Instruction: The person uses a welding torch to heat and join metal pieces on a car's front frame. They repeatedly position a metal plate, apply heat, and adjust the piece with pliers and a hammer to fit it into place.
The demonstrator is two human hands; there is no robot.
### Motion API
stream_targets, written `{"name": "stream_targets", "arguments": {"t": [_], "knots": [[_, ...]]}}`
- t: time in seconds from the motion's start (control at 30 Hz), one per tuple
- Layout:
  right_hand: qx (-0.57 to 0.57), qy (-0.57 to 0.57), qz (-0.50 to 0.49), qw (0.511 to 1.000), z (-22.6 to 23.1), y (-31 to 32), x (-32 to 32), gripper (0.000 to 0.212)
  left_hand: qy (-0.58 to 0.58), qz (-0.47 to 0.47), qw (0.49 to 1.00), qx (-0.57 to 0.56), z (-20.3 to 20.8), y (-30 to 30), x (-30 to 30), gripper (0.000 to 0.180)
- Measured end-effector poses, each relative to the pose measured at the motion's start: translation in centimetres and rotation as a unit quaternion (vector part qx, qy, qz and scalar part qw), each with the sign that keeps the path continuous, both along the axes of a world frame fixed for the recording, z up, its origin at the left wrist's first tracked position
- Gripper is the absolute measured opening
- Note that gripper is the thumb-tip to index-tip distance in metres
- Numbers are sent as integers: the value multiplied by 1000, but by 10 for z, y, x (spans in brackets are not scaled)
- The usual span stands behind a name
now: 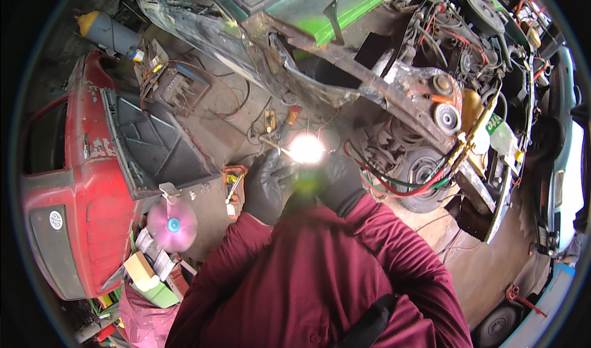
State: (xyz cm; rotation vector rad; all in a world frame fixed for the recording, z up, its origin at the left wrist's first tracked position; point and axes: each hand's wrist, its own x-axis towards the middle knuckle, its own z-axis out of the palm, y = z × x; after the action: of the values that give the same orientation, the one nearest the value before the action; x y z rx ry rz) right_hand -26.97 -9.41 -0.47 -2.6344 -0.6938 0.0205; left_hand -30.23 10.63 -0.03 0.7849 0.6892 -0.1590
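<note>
A blinding white glow (pixel 307 149) burns in front of me, between my gloved hands. My left hand (pixel 265 185), in a black glove, is closed round a thin rod (pixel 273 145), one end of which runs toward the glow. On the other side, my right hand (pixel 342 183), also gloved, curls closed right beside the light. Glare and the fingers hide what it grips. Red and green hoses (pixel 400 189) loop from near this hand to brass fittings (pixel 473 141) on the right. Whatever lies under the glow is washed out.
Ahead stands a stripped car body (pixel 258 46) with a bare engine bay (pixel 455 40) at right. A red vehicle section (pixel 98 194) and a dark panel (pixel 154 145) fill the left, near a pink fan (pixel 172 225). A tyre (pixel 422 176) and an orange tray (pixel 234 191) lie close by.
</note>
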Motion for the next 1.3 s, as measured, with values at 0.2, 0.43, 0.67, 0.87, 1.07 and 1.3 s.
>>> {"name": "stream_targets", "arguments": {"t": [0.2, 0.43, 0.67, 0.87, 1.07, 1.3], "knots": [[25, 26, 25, 999, 12, 0, 0, 14, 1, 13, 998, 54, 7, 8, -16, 22], [17, -47, -23, 998, -1, -23, 25, 12, -122, -7, 988, 92, 62, 8, -34, 14], [14, -61, -12, 998, 23, -42, 31, 12, -156, 83, 925, 338, 35, 105, -23, 19], [181, -55, 23, 982, 87, -52, 40, 15, -14, 9, 966, 258, -87, 164, -75, 29], [219, 65, -3, 973, 189, -31, 44, 22, -164, -186, 905, 346, -160, 138, -46, 41], [223, 21, 17, 974, 279, 10, 42, 19, -181, -166, 951, 187, -161, 114, 57, 42]]}}
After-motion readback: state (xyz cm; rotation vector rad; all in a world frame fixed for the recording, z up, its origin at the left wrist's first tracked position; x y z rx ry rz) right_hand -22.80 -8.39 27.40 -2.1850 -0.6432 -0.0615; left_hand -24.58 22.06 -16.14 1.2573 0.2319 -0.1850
